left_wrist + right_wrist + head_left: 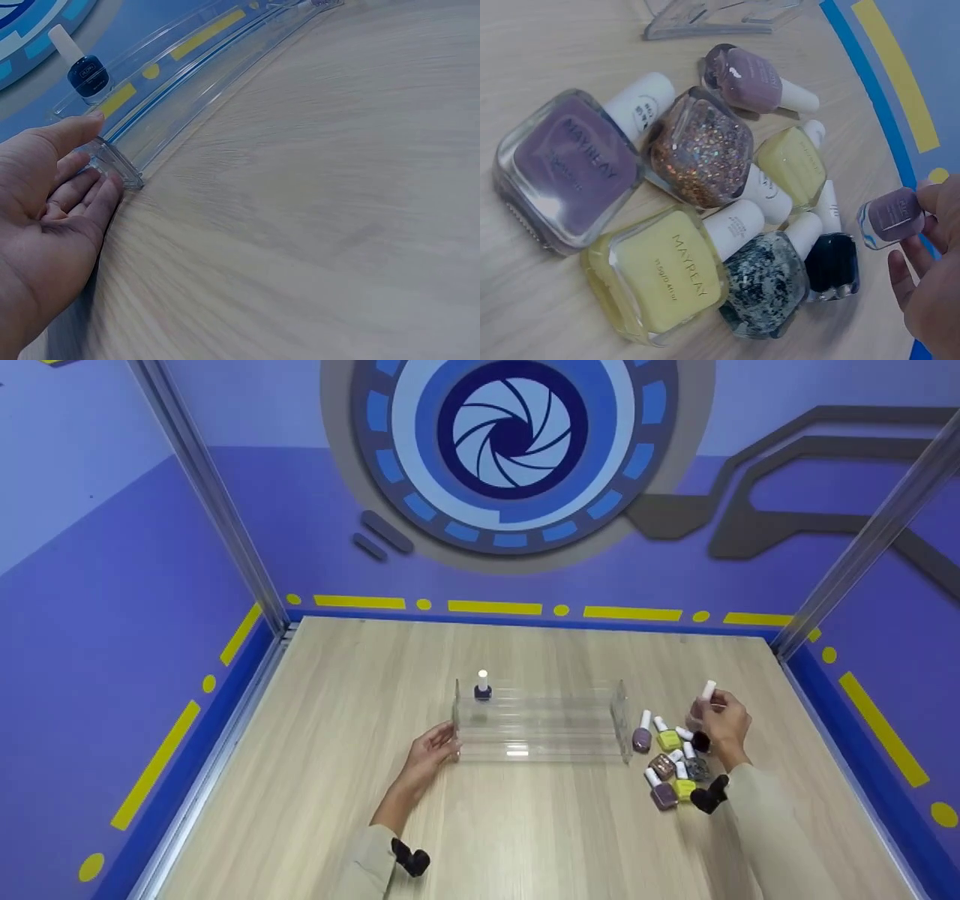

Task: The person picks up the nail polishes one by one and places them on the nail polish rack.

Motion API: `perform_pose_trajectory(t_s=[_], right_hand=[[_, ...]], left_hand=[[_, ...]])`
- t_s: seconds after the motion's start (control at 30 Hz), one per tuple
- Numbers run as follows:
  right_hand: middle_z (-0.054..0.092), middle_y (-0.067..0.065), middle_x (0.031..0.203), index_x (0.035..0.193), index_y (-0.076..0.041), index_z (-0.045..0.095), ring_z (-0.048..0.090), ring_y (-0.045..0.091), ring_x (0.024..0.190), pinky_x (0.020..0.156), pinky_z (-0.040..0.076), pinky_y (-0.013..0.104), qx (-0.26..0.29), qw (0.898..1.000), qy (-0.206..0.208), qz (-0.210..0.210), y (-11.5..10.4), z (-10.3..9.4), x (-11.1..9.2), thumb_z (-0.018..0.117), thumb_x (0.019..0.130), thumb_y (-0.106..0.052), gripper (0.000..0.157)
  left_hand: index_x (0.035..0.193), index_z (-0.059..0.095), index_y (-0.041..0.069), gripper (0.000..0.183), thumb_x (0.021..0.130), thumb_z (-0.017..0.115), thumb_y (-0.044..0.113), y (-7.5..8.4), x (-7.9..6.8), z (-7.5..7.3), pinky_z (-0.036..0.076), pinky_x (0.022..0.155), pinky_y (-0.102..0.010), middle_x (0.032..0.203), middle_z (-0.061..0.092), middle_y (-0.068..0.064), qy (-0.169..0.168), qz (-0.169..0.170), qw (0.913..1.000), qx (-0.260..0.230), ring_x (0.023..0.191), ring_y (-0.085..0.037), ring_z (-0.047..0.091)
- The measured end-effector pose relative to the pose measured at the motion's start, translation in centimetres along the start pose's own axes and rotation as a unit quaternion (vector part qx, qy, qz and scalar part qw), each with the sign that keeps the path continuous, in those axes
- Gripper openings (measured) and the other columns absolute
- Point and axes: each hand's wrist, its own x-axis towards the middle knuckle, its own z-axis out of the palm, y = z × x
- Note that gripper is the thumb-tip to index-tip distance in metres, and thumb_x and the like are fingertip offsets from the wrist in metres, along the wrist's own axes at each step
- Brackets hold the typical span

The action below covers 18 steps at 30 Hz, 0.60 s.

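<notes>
My left hand holds the left end of a clear acrylic rack, thumb and fingers at its end panel. Toward the rack's back left corner, a dark blue nail polish bottle stands upright with its white cap on top. On the right, my right hand pinches a mauve nail polish bottle above the table, its white cap pointing up in the head view. Close by lie several bottles, among them a yellow one, a purple one, a copper glitter one and a speckled one.
The wooden table is bordered by blue printed walls at the back and sides. Metal posts rise at the back corners. The loose bottles lie between the rack's right end and my right forearm.
</notes>
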Motion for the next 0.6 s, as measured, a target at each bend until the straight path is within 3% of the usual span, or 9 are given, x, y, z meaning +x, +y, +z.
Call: perform_pose_trajectory(t_s=[0.1,0.37,0.47,0.6], right_hand=[[0.063,0.031,0.131,0.133,0.007,0.057,0.062,0.041,0.122,0.106,0.049,0.048,0.001,1.0,0.013,-0.014,-0.4,-0.2,0.2,0.054,0.104,-0.014,0.036],[0.065,0.026,0.128,0.135,0.004,0.057,0.063,0.034,0.117,0.107,0.048,0.047,-0.006,0.999,0.02,-0.043,-2.1,-0.6,0.4,0.055,0.104,-0.013,0.036],[0.069,0.026,0.121,0.13,0.004,0.062,0.065,0.019,0.1,0.096,0.052,0.028,-0.006,0.997,0.041,-0.07,-3.0,-0.5,0.3,0.06,0.1,-0.01,0.032],[0.07,0.026,0.117,0.126,0.005,0.064,0.061,0.007,0.094,0.077,0.042,0.002,0.008,0.994,0.047,-0.094,-4.2,-0.1,-0.1,0.064,0.098,-0.009,0.031]], left_hand=[[0.155,0.036,-0.003,0.06,0.103,0.061,0.013,0.0,0.1,0.0,0.038,0.123,-0.039,0.163,0.034,-0.025,-0.001,0.001,1.0,0.002,0.154,-0.039,0.03],[0.154,0.037,-0.002,0.058,0.103,0.06,0.011,0.0,0.2,0.2,0.039,0.122,-0.038,0.163,0.034,-0.024,0.012,-0.006,0.9999,0.01,0.154,-0.039,0.031],[0.154,0.037,-0.003,0.058,0.103,0.06,0.01,0.0,0.1,0.2,0.041,0.121,-0.037,0.163,0.034,-0.025,0.01,-0.005,0.9999,0.008,0.154,-0.039,0.03],[0.155,0.036,-0.004,0.058,0.103,0.059,0.01,0.0,0.1,0.1,0.046,0.117,-0.034,0.163,0.033,-0.026,0.006,-0.004,1.0,0.001,0.153,-0.04,0.031]])
